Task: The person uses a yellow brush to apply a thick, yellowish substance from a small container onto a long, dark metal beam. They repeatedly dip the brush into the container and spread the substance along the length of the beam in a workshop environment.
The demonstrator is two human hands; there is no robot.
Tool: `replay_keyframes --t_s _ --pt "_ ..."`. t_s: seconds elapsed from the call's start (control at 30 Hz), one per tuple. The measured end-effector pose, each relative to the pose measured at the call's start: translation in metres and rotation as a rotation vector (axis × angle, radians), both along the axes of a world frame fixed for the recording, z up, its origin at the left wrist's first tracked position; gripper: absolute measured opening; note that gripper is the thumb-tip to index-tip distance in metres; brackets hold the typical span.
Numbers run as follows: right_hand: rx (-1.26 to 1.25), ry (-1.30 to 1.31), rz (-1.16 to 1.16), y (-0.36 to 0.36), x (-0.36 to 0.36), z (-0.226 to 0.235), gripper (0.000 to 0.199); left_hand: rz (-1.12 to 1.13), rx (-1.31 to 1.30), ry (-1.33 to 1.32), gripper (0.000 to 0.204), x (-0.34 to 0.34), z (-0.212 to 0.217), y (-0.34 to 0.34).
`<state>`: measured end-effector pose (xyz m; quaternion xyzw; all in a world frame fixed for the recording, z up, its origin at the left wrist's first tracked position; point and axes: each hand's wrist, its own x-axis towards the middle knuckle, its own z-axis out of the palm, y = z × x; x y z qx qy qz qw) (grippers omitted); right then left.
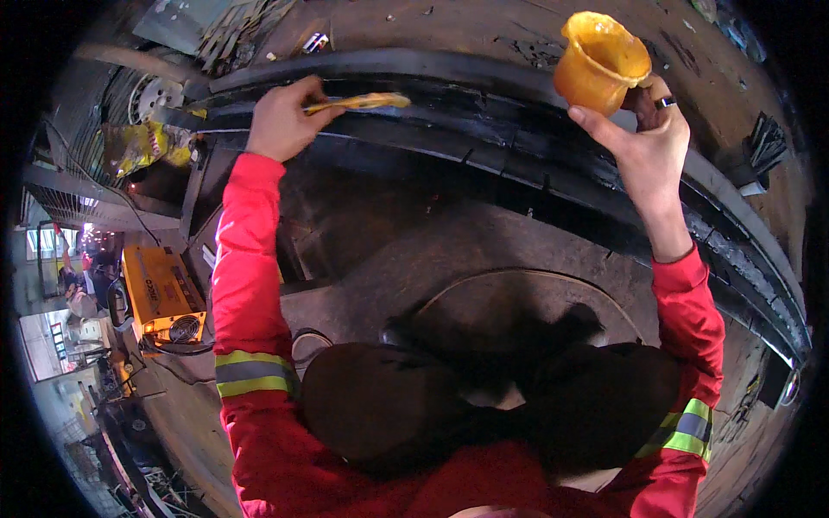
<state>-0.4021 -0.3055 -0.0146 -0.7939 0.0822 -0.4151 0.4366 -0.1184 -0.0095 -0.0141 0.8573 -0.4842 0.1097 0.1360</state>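
My left hand [285, 119] is closed around a slim yellow-smeared brush [370, 101], its coated end pointing right over a long dark metal beam [484, 112]. Whether the brush touches the beam, I cannot tell. In my right hand [649, 148], fingers and thumb grip an orange-yellow cup [596, 69] with a flared, uneven rim. The cup is held up above the beam's far side, tilted slightly so its coated inside shows. Both my arms are in red sleeves with reflective bands.
An orange welding machine [162, 293] stands on the floor at left, with cables around it. A yellow bag [147, 148] lies near the beam's left end. Dark thin rods [763, 142] stand bundled at far right. Bright sparks [89, 233] show at the far left.
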Motion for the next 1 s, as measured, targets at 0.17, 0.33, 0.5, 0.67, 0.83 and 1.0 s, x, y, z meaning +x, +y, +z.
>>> replay_keyframes --t_s 0.17,0.33,0.5,0.67,0.83,1.0 --pt "0.008 0.006 0.018 0.003 -0.002 -0.001 0.047 0.003 0.006 0.182 0.031 -0.023 0.011 -0.038" --pt "-0.008 -0.017 0.001 0.000 0.000 -0.002 0.047 0.005 -0.108 0.229 0.031 0.021 0.009 0.006" --pt "0.049 0.006 0.027 0.000 -0.001 -0.002 0.048 0.061 -0.133 0.278 0.030 0.032 0.014 0.029" --pt "-0.010 -0.011 0.032 -0.002 0.001 -0.007 0.050 -0.052 -0.128 0.342 0.030 0.010 0.016 -0.008" --pt "0.025 -0.016 0.017 0.000 0.000 -0.004 0.050 -0.139 -0.147 0.440 0.034 -0.007 0.014 -0.035" --pt "-0.005 -0.022 0.007 -0.003 -0.003 -0.004 0.049 -0.172 -0.118 0.269 0.033 -0.029 0.005 -0.051"
